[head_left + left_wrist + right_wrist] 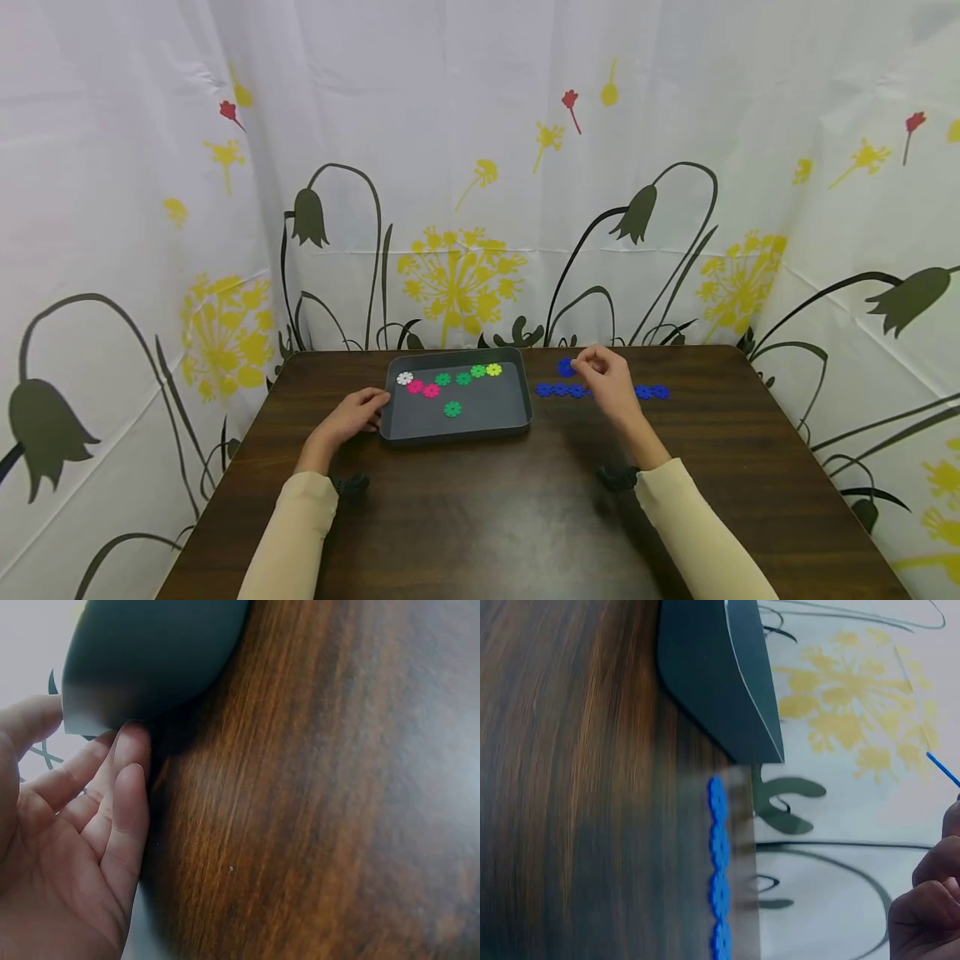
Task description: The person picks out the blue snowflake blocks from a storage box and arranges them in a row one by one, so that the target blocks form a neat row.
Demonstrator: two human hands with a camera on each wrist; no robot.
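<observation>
My left hand [356,414] grips the left edge of a dark grey tray [457,434], thumb at the rim and fingertips against its underside in the left wrist view. Between thumb and fingers, my right hand [609,385] pinches a blue flower-shaped disc [566,367], held above the table. Only a thin blue edge of it shows in the right wrist view. Below that hand runs a straight row of several blue flower discs [719,894], edge to edge; the hand covers part of the row in the head view. Whether they interlock I cannot tell.
Inside the tray lie a white disc [405,378], two pink discs [431,390], several green discs [452,409] and a yellow disc [493,369]. Everything stands on a dark wooden table [480,517]. A flower-print curtain [465,125] hangs behind its far edge.
</observation>
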